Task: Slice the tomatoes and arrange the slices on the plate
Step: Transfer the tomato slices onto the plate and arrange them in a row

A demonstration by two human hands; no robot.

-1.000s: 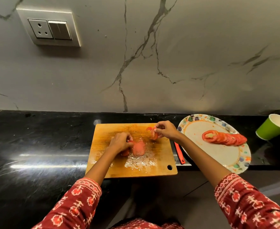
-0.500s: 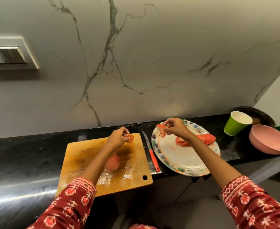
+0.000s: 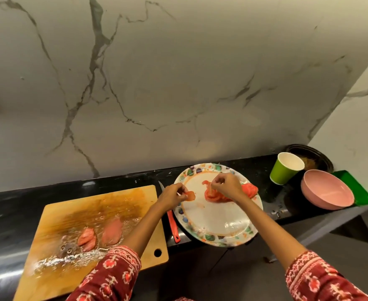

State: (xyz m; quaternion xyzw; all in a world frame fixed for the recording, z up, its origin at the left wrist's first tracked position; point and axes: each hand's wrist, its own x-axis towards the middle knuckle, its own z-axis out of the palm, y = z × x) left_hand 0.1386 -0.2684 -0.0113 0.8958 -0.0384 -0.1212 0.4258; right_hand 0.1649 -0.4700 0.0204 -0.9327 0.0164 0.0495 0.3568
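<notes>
A round white plate with a coloured rim (image 3: 213,227) sits at the counter's front edge. A row of tomato slices (image 3: 249,190) lies across its far side, partly hidden by my right hand (image 3: 225,186), which pinches a tomato slice (image 3: 209,189) at the row's left end. My left hand (image 3: 171,195) pinches another slice (image 3: 189,195) over the plate's left part. Two tomato pieces (image 3: 100,234) lie on the wet wooden cutting board (image 3: 74,213) to the left. A red-handled knife (image 3: 171,220) lies between board and plate.
A green paper cup (image 3: 285,168), a pink bowl (image 3: 327,190), a green tray (image 3: 357,190) and a dark dish (image 3: 313,157) stand at the right end of the black counter (image 3: 15,209). A marble wall rises behind it.
Both hands moved right from the board to the plate, each carrying a tomato slice. My view swung to the right, so the board now sits at the left.
</notes>
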